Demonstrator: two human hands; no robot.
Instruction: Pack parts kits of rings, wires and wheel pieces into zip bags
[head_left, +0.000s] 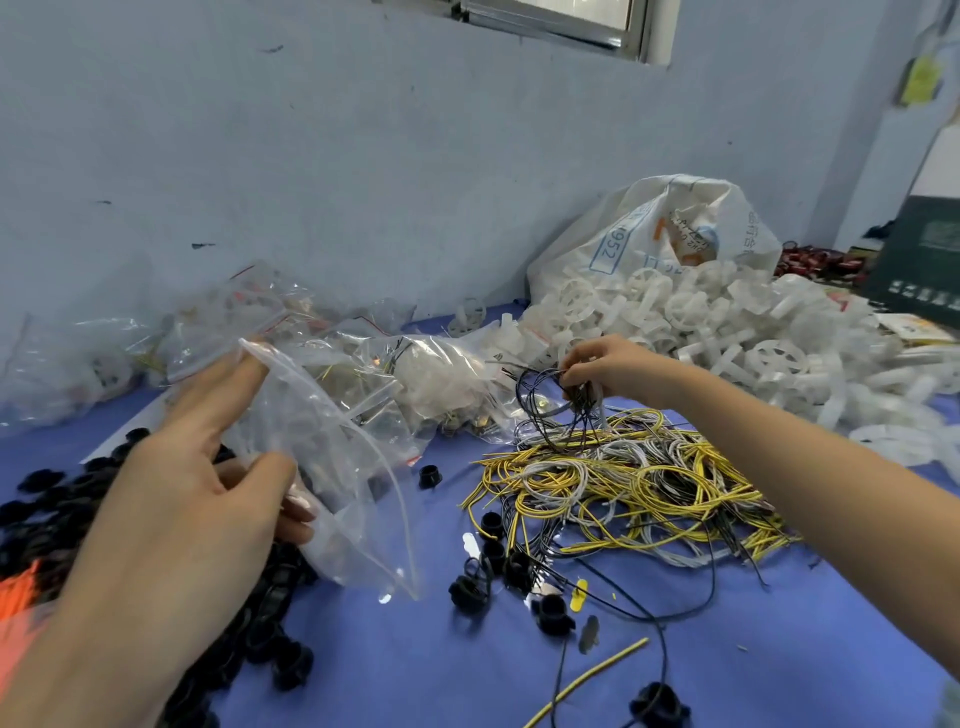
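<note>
Left hand (171, 509): thumb and fingers pinching clear zip bag (332, 467), held above blue surface (779, 649). Right hand (608, 371): fingertips pinching black wires (550, 410), just over yellow-grey wire pile (639, 488). Black rings (52, 519) lower left; white wheel pieces (727, 332) heaped back right

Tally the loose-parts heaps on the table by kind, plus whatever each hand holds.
Heap of black rings: 1
Wire tangle, yellow, grey and black: 1
Heap of white wheel pieces: 1
Zip bag, held open by the left hand: 1
Bunch of black wires, pinched by the right hand: 1
Total: 5
</note>
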